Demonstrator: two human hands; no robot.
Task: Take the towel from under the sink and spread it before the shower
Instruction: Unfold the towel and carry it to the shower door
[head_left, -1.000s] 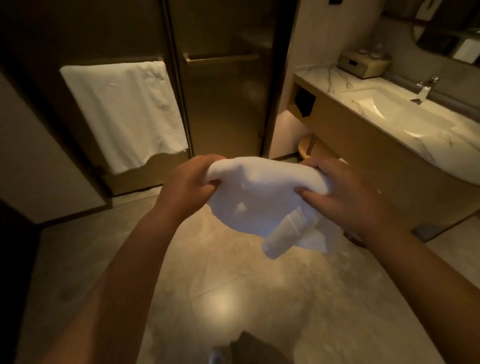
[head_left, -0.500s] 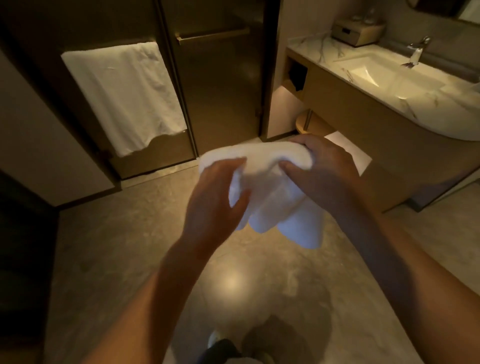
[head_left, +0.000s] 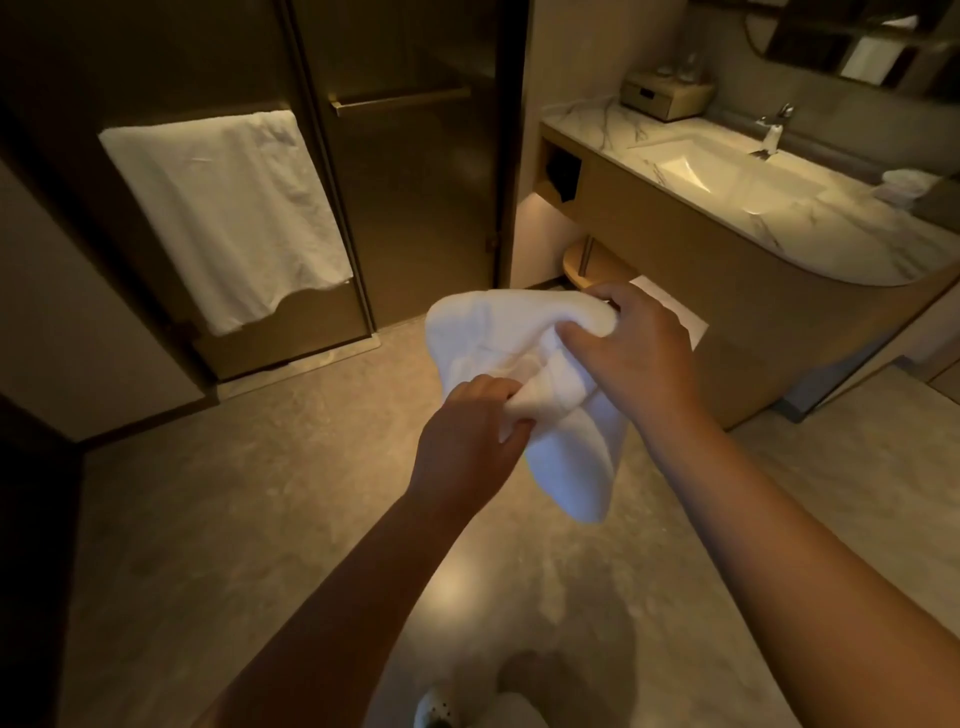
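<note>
I hold a white folded towel (head_left: 498, 338) in the air over the floor, at the middle of the head view. My right hand (head_left: 631, 353) pinches its upper right edge. My left hand (head_left: 467, 441) grips a lower fold from below, and a loose end hangs down between my arms. The glass shower door (head_left: 410, 208) stands shut straight ahead, with a bar handle across it. The sink (head_left: 717, 171) sits in a marble counter at the right, with an open shelf (head_left: 597, 265) beneath it.
A large white towel (head_left: 228, 218) hangs on the glass panel left of the shower door. The curved wooden vanity (head_left: 753, 322) juts out at the right. A tissue box (head_left: 667, 96) and a tap (head_left: 774, 130) stand on the counter. Stone floor (head_left: 260, 519) lies before the shower.
My left hand let go of the towel's upper left edge and took a lower fold near the middle. The towel now hangs more bunched, and the view has tilted slightly.
</note>
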